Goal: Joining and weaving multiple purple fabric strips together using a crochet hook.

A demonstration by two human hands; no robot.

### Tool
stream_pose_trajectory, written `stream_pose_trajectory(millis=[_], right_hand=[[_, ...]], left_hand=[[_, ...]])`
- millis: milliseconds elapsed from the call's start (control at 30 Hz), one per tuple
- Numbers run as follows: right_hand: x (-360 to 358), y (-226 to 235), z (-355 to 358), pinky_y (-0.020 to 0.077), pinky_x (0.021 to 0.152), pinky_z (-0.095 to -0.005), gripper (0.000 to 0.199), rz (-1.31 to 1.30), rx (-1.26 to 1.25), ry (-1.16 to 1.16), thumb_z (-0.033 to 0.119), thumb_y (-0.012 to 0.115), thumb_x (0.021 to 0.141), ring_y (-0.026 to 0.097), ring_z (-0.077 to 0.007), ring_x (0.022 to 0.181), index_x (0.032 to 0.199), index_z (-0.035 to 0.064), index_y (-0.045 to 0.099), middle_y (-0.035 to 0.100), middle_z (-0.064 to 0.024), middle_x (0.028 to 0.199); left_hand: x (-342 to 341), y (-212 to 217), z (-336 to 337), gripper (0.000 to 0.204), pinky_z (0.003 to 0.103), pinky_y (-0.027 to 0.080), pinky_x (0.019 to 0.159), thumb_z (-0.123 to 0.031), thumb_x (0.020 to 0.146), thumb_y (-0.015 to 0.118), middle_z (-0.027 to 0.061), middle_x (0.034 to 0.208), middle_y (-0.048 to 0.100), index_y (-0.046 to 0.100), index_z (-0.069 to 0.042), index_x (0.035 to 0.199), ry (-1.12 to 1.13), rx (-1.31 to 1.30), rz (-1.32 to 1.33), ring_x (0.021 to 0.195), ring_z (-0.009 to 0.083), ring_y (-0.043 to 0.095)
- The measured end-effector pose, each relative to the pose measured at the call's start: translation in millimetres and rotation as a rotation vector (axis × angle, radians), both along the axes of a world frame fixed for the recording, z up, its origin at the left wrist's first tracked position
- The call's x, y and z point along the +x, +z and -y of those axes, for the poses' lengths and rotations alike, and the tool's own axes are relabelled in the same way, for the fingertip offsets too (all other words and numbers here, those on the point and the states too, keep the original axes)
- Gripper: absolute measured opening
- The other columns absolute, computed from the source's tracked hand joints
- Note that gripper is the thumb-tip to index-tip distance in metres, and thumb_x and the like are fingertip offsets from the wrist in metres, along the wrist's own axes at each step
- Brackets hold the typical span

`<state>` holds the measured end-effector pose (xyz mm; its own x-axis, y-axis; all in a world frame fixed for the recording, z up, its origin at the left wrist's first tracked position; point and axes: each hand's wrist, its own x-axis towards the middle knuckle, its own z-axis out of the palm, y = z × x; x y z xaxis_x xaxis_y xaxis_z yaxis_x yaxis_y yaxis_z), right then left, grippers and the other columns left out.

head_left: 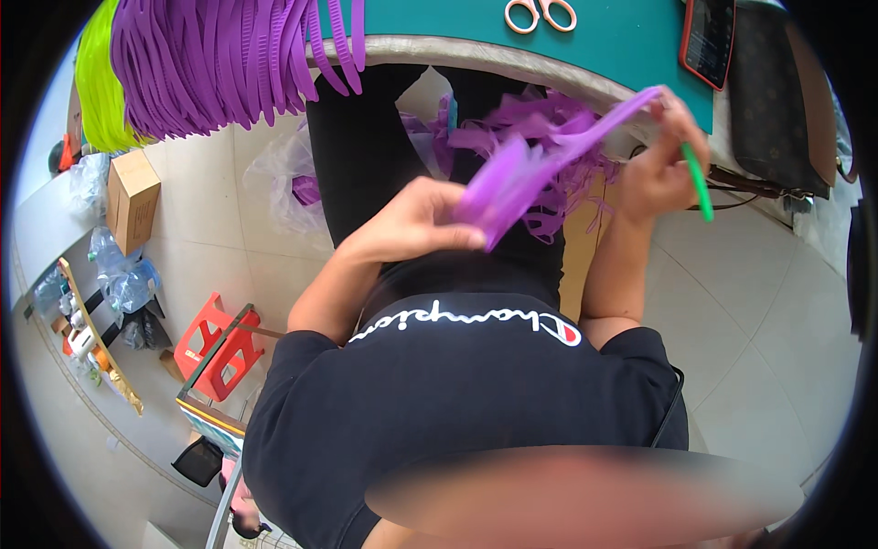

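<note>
Left hand: the left hand (416, 224), centre of the frame, curls its fingers over the lower end of a bunch of purple strips (535, 160); the fingertips are hidden behind the bunch.
Right hand: the right hand (663, 165), upper right, pinches the thin upper end of the same bunch and also grips a green strip (700, 188) that hangs below the fist.
Purple strips: motion-blurred, so single strips are hard to count; they slant from centre up to the right, in front of a loose purple heap (549, 123) partly hidden behind them.
Table: the green-topped table (631, 41) is cut off at the top edge; scissors (540, 14) and a phone (709, 41) are clipped there too.
Hanging bundles: purple bands (219, 59) and yellow-green bands (96, 82), upper left, tops out of frame.
Lower frame: a blurred patch hides part of the dark shirt (457, 393).
</note>
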<state>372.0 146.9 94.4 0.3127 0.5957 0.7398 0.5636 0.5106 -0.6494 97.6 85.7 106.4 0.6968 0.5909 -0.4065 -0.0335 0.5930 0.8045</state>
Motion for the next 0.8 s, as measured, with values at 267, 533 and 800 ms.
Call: stream_pose_trajectory(millis=[267, 533, 800], right_hand=[[6, 28, 0, 0.0536, 0.08, -0.0318, 0.013, -0.341, -0.404, 0.309, 0.004, 0.055, 0.096, 0.066, -0.0218, 0.083, 0.101, -0.0064, 0.06, 0.068, -0.0172, 0.095], [-44, 38, 46, 0.0517, 0.066, -0.0315, 0.011, -0.197, -0.265, 0.556, 0.005, 0.056, 0.095, 0.062, -0.0205, 0.074, 0.103, -0.0014, 0.061, 0.064, -0.0159, 0.091], [-66, 22, 55, 0.0531, 0.065, -0.0318, 0.018, 0.278, -0.204, 0.586, -0.002, 0.071, 0.079, 0.065, -0.026, 0.078, 0.096, -0.0005, 0.067, 0.066, -0.0143, 0.09]], left_hand=[[-23, 13, -4, 0.023, 0.026, 0.051, 0.067, -0.012, 0.078, 0.078, 0.0087, 0.082, 0.07, 0.07, 0.004, 0.092, -0.195, -0.148, 0.265, 0.072, 0.0131, 0.064], [26, 6, -11, 0.015, 0.029, 0.056, 0.064, -0.01, 0.088, 0.067, 0.0086, 0.082, 0.066, 0.061, -0.002, 0.099, 0.587, -0.306, 0.203, 0.068, 0.0157, 0.065], [38, 4, -11, 0.013, 0.024, 0.054, 0.067, -0.011, 0.091, 0.065, 0.0063, 0.087, 0.066, 0.06, -0.002, 0.099, 0.724, -0.19, 0.196, 0.077, 0.0105, 0.064]])
